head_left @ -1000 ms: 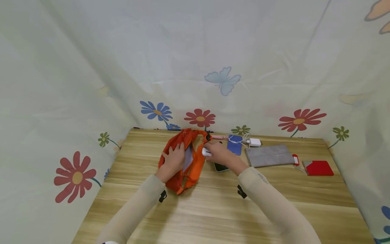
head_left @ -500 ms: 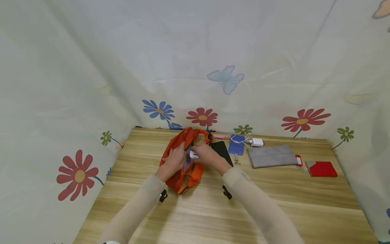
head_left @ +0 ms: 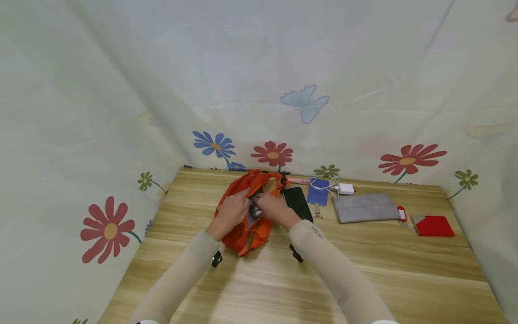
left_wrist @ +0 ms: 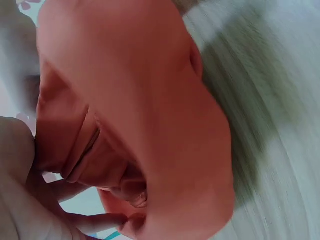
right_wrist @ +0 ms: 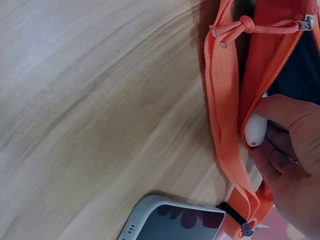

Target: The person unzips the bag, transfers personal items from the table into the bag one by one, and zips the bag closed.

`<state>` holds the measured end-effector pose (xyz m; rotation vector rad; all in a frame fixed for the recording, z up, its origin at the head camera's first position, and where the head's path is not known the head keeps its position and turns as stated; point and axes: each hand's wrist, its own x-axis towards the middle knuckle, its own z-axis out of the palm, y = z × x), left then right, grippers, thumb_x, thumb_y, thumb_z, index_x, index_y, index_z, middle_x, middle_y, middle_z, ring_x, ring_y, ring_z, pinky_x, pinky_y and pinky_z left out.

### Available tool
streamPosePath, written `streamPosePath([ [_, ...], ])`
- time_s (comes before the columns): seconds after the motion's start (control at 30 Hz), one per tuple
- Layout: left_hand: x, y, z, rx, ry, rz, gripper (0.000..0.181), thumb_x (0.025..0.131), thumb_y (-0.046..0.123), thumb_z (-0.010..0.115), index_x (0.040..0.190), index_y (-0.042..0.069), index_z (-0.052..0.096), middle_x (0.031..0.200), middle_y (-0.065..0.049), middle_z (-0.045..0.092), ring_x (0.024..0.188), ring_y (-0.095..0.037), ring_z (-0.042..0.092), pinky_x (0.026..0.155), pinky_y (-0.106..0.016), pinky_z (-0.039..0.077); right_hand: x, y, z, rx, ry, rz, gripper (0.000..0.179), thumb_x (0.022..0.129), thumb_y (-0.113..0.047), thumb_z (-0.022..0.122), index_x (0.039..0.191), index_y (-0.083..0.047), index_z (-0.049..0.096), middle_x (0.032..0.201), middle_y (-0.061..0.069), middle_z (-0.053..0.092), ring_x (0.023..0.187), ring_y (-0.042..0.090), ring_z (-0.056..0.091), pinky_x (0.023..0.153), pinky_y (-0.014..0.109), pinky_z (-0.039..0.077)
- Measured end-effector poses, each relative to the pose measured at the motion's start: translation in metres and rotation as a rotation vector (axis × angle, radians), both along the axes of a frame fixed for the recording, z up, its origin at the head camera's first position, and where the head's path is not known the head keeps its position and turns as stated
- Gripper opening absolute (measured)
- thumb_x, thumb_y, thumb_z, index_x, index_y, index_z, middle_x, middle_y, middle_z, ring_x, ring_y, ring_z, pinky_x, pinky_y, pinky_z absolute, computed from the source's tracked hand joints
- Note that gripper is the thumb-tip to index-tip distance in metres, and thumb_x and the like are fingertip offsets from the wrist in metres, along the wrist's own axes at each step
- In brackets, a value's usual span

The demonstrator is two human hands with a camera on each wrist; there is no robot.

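An orange waist bag (head_left: 235, 237) stands on the wooden table with its zipped mouth open, showing a grey lining. My left hand (head_left: 231, 210) grips the bag's left side; in the left wrist view its fingers pinch the orange fabric (left_wrist: 165, 125). With thumb and fingers, my right hand (right_wrist: 295, 145) holds a small white earbud case (right_wrist: 256, 131) in the bag's opening, just inside the zip edge. The case's far part is hidden by the fingers and the bag. An orange strap (right_wrist: 222, 100) with a black buckle hangs beside the opening.
Right of the bag lie a phone (head_left: 298, 203), a pink pen-like stick (head_left: 297, 181), a blue card holder (head_left: 318, 192), a white charger (head_left: 345, 189) with cable, a grey pouch (head_left: 366, 207), a small red tag (head_left: 402, 213) and a red wallet-like item (head_left: 435, 226). A floral curtain (head_left: 226, 112) stands behind.
My right hand has moved left from beside the strap, carrying the white earbud case into the bag's mouth. The phone has come into full view. My left hand keeps its grip on the bag.
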<state>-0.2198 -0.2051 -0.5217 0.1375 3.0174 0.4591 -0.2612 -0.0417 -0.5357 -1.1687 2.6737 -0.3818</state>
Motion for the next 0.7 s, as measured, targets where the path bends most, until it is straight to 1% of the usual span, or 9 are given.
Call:
streamPosePath([
  [0.07, 0.001, 0.000, 0.002, -0.067, -0.039, 0.022, 0.051, 0.108, 0.033, 0.034, 0.157, 0.024, 0.042, 0.154, -0.006, 0.049, 0.127, -0.053, 0.051, 0.091, -0.084, 0.034, -0.001, 0.000, -0.003, 0.005, 0.002, 0.004, 0.040, 0.090, -0.008, 0.077, 0.129, -0.008, 0.069, 0.126, 0.010, 0.066, 0.113, 0.028, 0.063, 0.096, 0.041, 0.053],
  [0.13, 0.001, 0.001, 0.002, -0.170, -0.087, 0.036, 0.053, 0.108, 0.042, 0.033, 0.159, 0.029, 0.037, 0.158, -0.003, 0.045, 0.141, -0.054, 0.036, 0.093, -0.090, 0.021, -0.002, 0.000, -0.006, -0.005, -0.002, 0.008, 0.040, 0.089, -0.007, 0.077, 0.129, -0.008, 0.069, 0.126, 0.011, 0.065, 0.114, 0.028, 0.063, 0.097, 0.041, 0.053],
  [0.17, 0.002, 0.001, 0.002, -0.224, -0.103, 0.030, 0.055, 0.107, 0.045, 0.033, 0.160, 0.030, 0.035, 0.160, -0.003, 0.042, 0.144, -0.054, 0.030, 0.094, -0.090, 0.017, -0.002, 0.000, -0.008, -0.012, 0.000, 0.015, 0.039, 0.089, -0.007, 0.077, 0.127, -0.007, 0.070, 0.125, 0.011, 0.066, 0.113, 0.028, 0.063, 0.097, 0.040, 0.053],
  [0.23, 0.002, 0.000, 0.002, -0.313, -0.115, 0.013, 0.058, 0.107, 0.050, 0.032, 0.161, 0.031, 0.032, 0.162, -0.002, 0.038, 0.148, -0.053, 0.022, 0.097, -0.090, 0.012, -0.003, -0.001, -0.010, -0.020, -0.001, 0.022, 0.037, 0.089, -0.008, 0.077, 0.126, -0.006, 0.070, 0.124, 0.012, 0.065, 0.113, 0.029, 0.063, 0.098, 0.040, 0.052],
  [0.3, 0.002, -0.002, 0.000, -0.364, -0.104, -0.003, 0.059, 0.106, 0.052, 0.031, 0.161, 0.030, 0.032, 0.163, -0.002, 0.037, 0.150, -0.052, 0.019, 0.098, -0.089, 0.010, -0.004, -0.002, -0.012, -0.027, -0.002, 0.032, 0.036, 0.089, -0.008, 0.077, 0.125, -0.006, 0.071, 0.125, 0.012, 0.065, 0.114, 0.029, 0.062, 0.098, 0.040, 0.052],
  [0.4, 0.002, -0.005, 0.001, -0.373, -0.088, -0.009, 0.057, 0.107, 0.051, 0.031, 0.160, 0.031, 0.036, 0.161, -0.001, 0.040, 0.149, -0.051, 0.023, 0.098, -0.089, 0.011, -0.005, -0.003, -0.014, -0.049, -0.004, 0.057, 0.036, 0.090, -0.007, 0.076, 0.125, -0.006, 0.071, 0.126, 0.013, 0.065, 0.114, 0.030, 0.062, 0.099, 0.041, 0.052],
  [0.47, 0.001, -0.007, 0.003, -0.367, -0.092, -0.020, 0.055, 0.107, 0.048, 0.031, 0.159, 0.031, 0.038, 0.159, -0.001, 0.043, 0.147, -0.052, 0.026, 0.097, -0.090, 0.014, -0.006, -0.004, -0.015, -0.064, 0.001, 0.079, 0.034, 0.090, -0.007, 0.076, 0.123, -0.006, 0.071, 0.124, 0.014, 0.065, 0.112, 0.030, 0.064, 0.097, 0.042, 0.053],
  [0.63, 0.000, -0.007, 0.008, -0.290, -0.113, -0.013, 0.054, 0.107, 0.047, 0.027, 0.158, 0.032, 0.040, 0.155, 0.000, 0.049, 0.144, -0.053, 0.031, 0.094, -0.090, 0.020, -0.008, -0.006, -0.014, -0.060, 0.018, 0.117, 0.027, 0.093, -0.006, 0.073, 0.119, -0.006, 0.073, 0.115, 0.012, 0.065, 0.104, 0.027, 0.064, 0.091, 0.039, 0.054],
  [0.7, -0.001, -0.007, 0.008, -0.253, -0.109, 0.012, 0.055, 0.107, 0.048, 0.024, 0.157, 0.033, 0.041, 0.153, 0.001, 0.051, 0.143, -0.051, 0.033, 0.094, -0.089, 0.022, -0.010, -0.008, -0.013, -0.047, 0.025, 0.122, 0.025, 0.093, -0.006, 0.072, 0.119, -0.007, 0.073, 0.113, 0.011, 0.066, 0.103, 0.025, 0.064, 0.091, 0.037, 0.054],
])
